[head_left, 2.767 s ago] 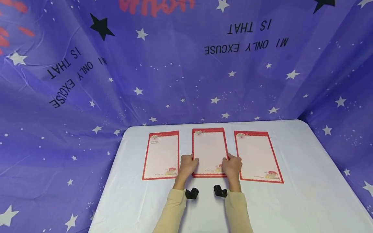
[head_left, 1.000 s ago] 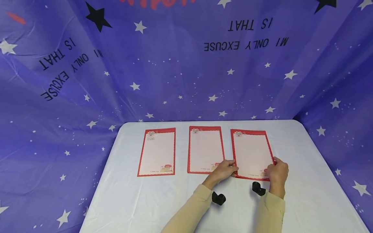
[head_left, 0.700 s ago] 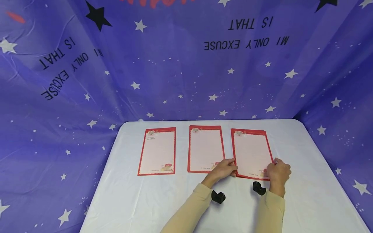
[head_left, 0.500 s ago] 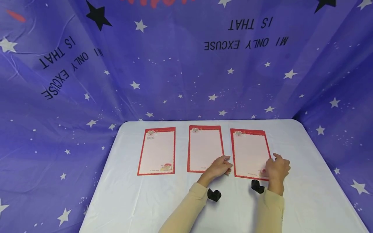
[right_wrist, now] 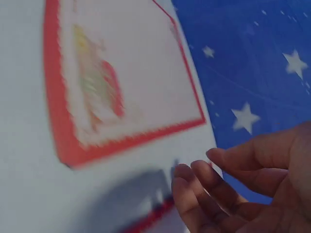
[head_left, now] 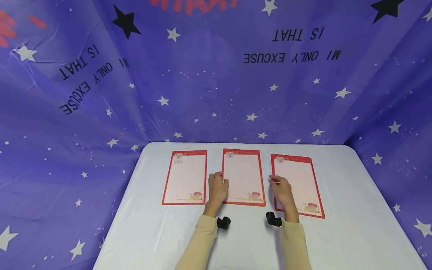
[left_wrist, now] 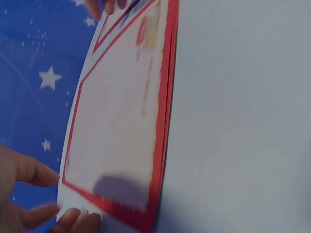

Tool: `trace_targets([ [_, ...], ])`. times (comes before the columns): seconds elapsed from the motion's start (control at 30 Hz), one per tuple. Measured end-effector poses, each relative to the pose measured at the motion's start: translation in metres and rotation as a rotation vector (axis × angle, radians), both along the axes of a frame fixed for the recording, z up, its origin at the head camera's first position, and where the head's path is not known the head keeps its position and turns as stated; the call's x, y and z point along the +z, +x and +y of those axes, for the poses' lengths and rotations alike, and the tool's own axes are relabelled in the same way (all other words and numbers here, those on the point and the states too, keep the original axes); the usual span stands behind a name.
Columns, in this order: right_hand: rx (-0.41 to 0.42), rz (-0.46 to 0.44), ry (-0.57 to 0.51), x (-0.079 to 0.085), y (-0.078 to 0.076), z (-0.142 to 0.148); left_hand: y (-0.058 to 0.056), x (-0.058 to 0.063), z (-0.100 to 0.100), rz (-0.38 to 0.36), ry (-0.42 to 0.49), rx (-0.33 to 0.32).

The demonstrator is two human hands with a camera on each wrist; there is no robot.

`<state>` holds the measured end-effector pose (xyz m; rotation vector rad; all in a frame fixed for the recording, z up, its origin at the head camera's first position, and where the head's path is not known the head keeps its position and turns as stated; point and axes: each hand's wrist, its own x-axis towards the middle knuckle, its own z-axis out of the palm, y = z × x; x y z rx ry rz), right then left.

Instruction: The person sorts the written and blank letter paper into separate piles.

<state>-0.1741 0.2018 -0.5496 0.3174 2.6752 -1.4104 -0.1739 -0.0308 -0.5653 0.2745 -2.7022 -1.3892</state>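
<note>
Three piles of pale pink letter paper with red borders lie in a row in the head view. My left hand (head_left: 217, 189) is at the left edge of the middle pile (head_left: 242, 172); in the left wrist view its fingers are parted and hold nothing. Layered red edges show on this letter paper (left_wrist: 112, 107). My right hand (head_left: 282, 192) hovers over the left edge of the right pile (head_left: 302, 180), its fingers loosely bent and empty in the right wrist view. To the left lies the left letter paper (head_left: 187, 178), with small dark writing at its top corner.
A white cloth covers the table (head_left: 243, 240). Purple-blue curtains (head_left: 216, 93) with stars and lettering stand behind and at both sides. Black cameras (head_left: 223, 222) sit at both wrists.
Both hands gripped the middle pile, then the right pile. They let go of the right pile, and both have moved left, to either side of the middle pile. The head view shifted slightly.
</note>
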Motion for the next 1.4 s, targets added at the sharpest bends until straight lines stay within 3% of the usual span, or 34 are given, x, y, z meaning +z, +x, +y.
trace_targets([
  [0.13, 0.004, 0.033, 0.01, -0.009, -0.001, -0.014, -0.001, -0.004, -0.015, -0.041, 0.023, 0.036],
  [0.27, 0.01, 0.053, 0.019, -0.012, -0.003, -0.022, 0.0, -0.005, -0.02, -0.011, 0.053, 0.015],
  [0.5, 0.026, 0.018, 0.024, -0.013, -0.008, -0.03, -0.005, -0.01, -0.014, 0.031, -0.041, -0.012],
  [0.63, 0.021, 0.005, 0.0, -0.012, -0.008, -0.032, -0.007, -0.01, -0.01, 0.017, -0.084, -0.01],
  [0.83, -0.003, 0.018, -0.015, -0.011, -0.007, -0.034, -0.007, -0.01, -0.004, -0.017, -0.072, -0.018],
  [1.0, -0.041, 0.09, -0.02, -0.013, -0.007, -0.036, -0.007, -0.01, -0.002, 0.023, 0.018, -0.014],
  [1.1, -0.059, 0.105, -0.049, -0.013, -0.007, -0.036, -0.009, -0.009, -0.002, 0.058, 0.123, -0.019],
  [1.23, -0.065, 0.097, -0.076, -0.009, -0.004, -0.033, -0.011, -0.004, -0.001, 0.03, 0.312, -0.054],
  [1.4, -0.1, 0.089, -0.118, 0.0, 0.001, -0.02, -0.011, 0.008, 0.004, -0.031, 0.457, -0.085],
])
